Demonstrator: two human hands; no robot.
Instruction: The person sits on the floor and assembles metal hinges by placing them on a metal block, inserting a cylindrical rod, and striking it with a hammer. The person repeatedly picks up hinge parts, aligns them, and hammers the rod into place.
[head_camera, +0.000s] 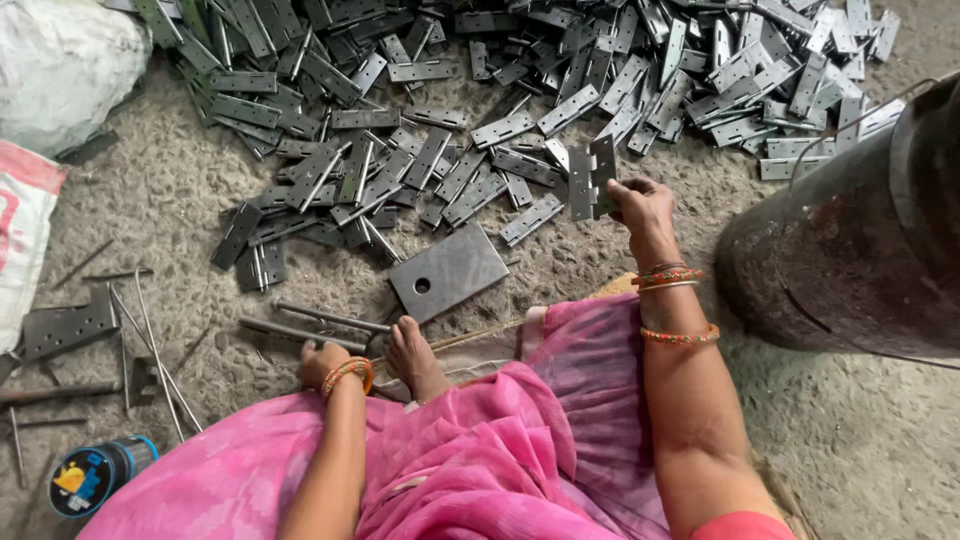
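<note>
My right hand (640, 205) holds a grey metal hinge (590, 180) upright, just in front of the large heap of loose hinges (480, 90) spread over the ground. My left hand (322, 362) rests low by my knee, fingers curled on a thin metal rod (300, 331) lying on the ground. A flat square steel plate with a round hole (448, 270) lies between my hands, with my bare foot (412, 352) just behind it. Pink cloth covers my lap.
A dark metal drum (860, 240) stands at the right. White sacks (60, 70) lie at the left. A larger hinge plate (70, 325), loose rods (150, 345) and a small round tin (95, 475) sit at the lower left.
</note>
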